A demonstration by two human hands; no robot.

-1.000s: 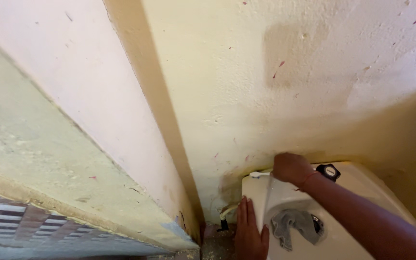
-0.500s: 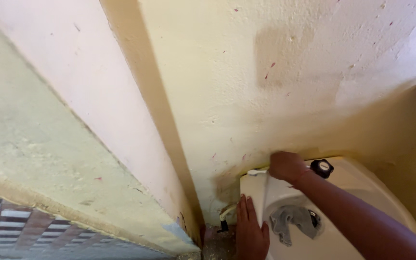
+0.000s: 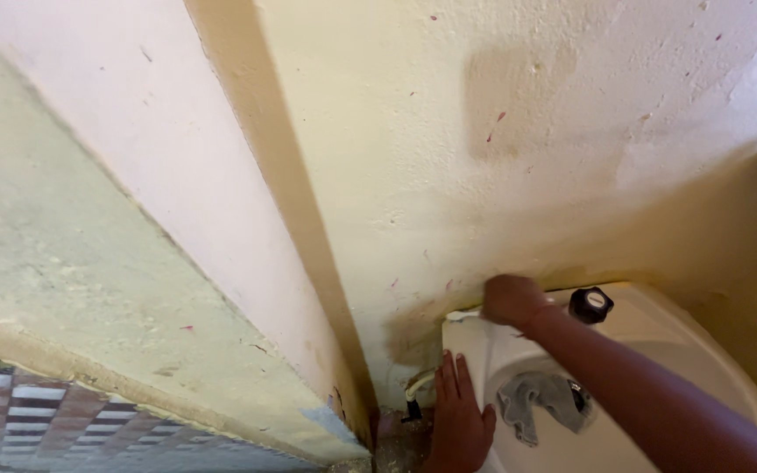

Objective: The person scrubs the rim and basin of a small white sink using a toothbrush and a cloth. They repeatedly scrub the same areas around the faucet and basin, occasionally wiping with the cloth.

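Note:
A white wash basin [image 3: 703,350] sits against a cream wall at the lower right. My right hand [image 3: 512,300] is closed at the basin's back left rim, next to a small white piece on the rim; what it grips is hidden. A thin stream of water [image 3: 487,368] falls below it into the bowl. My left hand [image 3: 459,419] lies flat, fingers apart, on the basin's left edge. A grey cloth [image 3: 541,401] lies crumpled in the bowl over the drain. A black tap knob [image 3: 590,304] stands on the rim just right of my right hand.
A cream wall [image 3: 501,158] with small red marks fills the view, with a pale pink wall [image 3: 168,175] at the left. A white hose [image 3: 417,385] runs down beside the basin. Patterned tiles [image 3: 10,420] show at the lower left.
The view has shifted slightly. My right hand has slid a little left along the back rim, and my left hand has edged down the basin's left side.

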